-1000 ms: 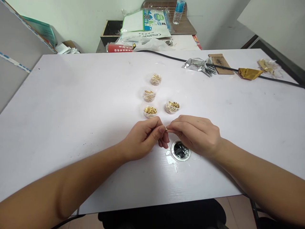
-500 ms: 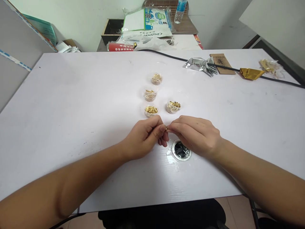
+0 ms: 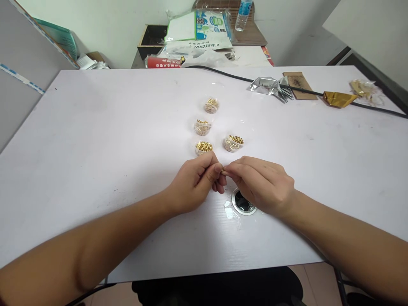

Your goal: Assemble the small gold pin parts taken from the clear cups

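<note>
My left hand (image 3: 204, 180) and my right hand (image 3: 263, 180) meet fingertip to fingertip above the white table (image 3: 105, 140). Between their pinched thumbs and forefingers is a tiny gold-coloured metal piece (image 3: 222, 171), mostly covered by the fingers. Just beyond the left hand stands a small clear cup (image 3: 204, 147) of gold metal pins, its near edge partly hidden. Another clear cup (image 3: 233, 143) of gold pieces sits beyond the right hand. Two more such cups, a middle one (image 3: 202, 127) and a far one (image 3: 211, 105), stand in line farther back.
Under my right hand, a round silver-rimmed cable hole (image 3: 244, 202) opens in the tabletop. A black cable (image 3: 232, 77) crosses the back right, past silver foil (image 3: 269, 86), brown card (image 3: 300, 86) and gold foil (image 3: 339, 99). A water bottle (image 3: 244, 16) stands behind the table.
The view has shifted slightly, moving everything a little to the right. Both hands keep their pinch, with a bit more of the gold piece showing between the fingertips.
</note>
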`<state>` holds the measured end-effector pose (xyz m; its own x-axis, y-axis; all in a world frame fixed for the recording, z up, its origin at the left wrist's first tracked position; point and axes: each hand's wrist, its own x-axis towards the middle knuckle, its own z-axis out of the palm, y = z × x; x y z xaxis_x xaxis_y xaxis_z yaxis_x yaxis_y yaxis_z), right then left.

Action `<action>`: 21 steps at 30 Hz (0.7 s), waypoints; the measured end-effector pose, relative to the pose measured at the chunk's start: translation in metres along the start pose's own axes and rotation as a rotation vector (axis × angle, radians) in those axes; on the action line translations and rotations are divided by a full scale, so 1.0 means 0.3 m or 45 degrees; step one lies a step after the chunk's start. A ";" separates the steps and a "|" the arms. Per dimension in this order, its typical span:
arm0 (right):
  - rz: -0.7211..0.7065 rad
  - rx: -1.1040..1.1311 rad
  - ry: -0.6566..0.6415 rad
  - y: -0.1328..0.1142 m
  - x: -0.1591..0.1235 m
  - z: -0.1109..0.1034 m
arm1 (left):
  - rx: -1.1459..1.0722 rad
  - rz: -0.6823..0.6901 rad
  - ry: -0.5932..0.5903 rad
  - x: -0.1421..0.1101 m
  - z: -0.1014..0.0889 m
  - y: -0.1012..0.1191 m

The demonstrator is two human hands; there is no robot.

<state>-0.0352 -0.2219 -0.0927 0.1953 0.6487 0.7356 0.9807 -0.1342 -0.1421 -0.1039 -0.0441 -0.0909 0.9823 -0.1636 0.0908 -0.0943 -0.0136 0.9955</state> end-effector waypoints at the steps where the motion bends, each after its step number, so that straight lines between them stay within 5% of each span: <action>1: 0.009 0.007 0.003 -0.004 0.002 0.000 | -0.005 0.004 -0.002 0.000 0.001 0.000; 21: 0.019 0.160 -0.055 0.010 0.015 0.004 | -0.030 -0.004 -0.048 0.013 -0.005 -0.019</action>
<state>-0.0313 -0.2186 -0.0905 0.2074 0.6793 0.7039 0.9702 -0.0508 -0.2369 -0.0993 -0.0433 -0.0962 0.9758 -0.2007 0.0871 -0.0870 0.0089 0.9962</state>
